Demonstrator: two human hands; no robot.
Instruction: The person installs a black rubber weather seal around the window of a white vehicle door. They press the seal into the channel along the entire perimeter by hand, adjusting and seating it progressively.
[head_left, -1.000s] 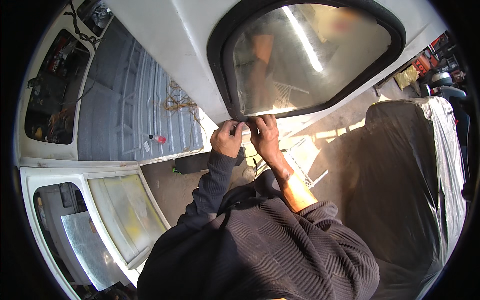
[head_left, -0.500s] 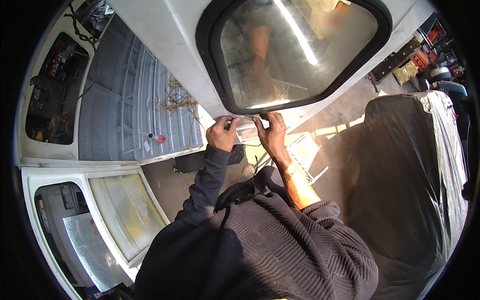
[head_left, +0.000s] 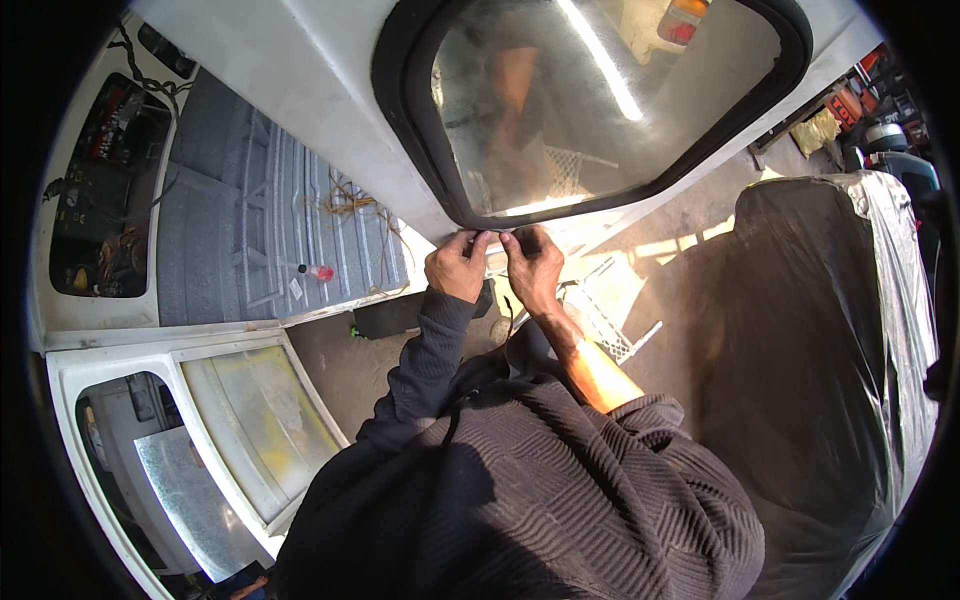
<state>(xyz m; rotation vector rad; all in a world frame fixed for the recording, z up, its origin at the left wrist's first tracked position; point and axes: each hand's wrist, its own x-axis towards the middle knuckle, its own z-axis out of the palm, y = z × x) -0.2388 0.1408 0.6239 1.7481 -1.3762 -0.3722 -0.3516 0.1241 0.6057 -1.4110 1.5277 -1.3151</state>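
A white vehicle panel rises in front of me, with a glass window framed by a thick black rubber seal. Under the seal's bottom edge, my left hand and my right hand meet almost thumb to thumb. Their fingers are closed in a pinch on the rubber seal, thumbs pressed close to its lower lip. Whatever lies between the fingertips is mostly hidden. My right forearm is bare and sunlit, the left one sleeved.
To the left lies a grey ribbed truck bed holding loose wire and a small bottle with red contents. A white door stands lower left. On the right is a bulky thing under a dark cover; a white metal rack lies below.
Both hands have drawn closer together beneath the seal. A short dark strip that showed between them is now mostly hidden. The view has shifted slightly, with the window appearing larger.
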